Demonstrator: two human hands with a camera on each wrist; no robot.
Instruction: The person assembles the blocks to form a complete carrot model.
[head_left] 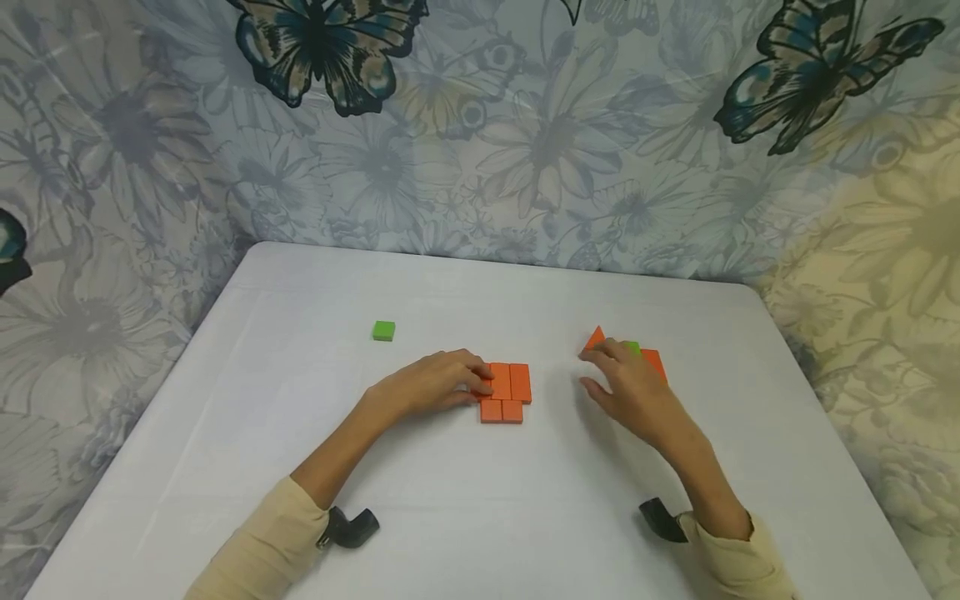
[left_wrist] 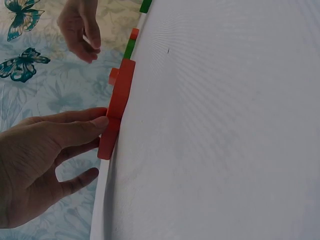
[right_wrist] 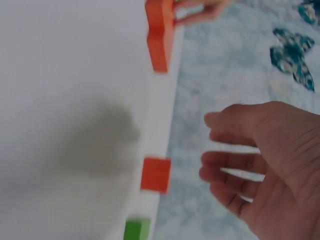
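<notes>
Several flat orange blocks [head_left: 511,383] lie side by side on the table, taller ones at the back and two small ones [head_left: 502,412] along the front. My left hand [head_left: 431,383] is at the left side of this group. Its thumb and fingers pinch an orange block [left_wrist: 111,136] there, partly hidden by the fingers. My right hand [head_left: 632,392] is over the right side of the table, fingers loosely bent and nothing between them. Behind it show an orange triangle [head_left: 595,337], a green block [head_left: 633,346] and another orange block [head_left: 655,363], all partly covered by the hand.
A single green block [head_left: 384,331] lies at the back left of the white table [head_left: 480,517]. Walls covered with flower-patterned cloth [head_left: 555,167] and butterfly prints stand behind and beside the table. Black wrist pieces [head_left: 358,528] stick out below both sleeves.
</notes>
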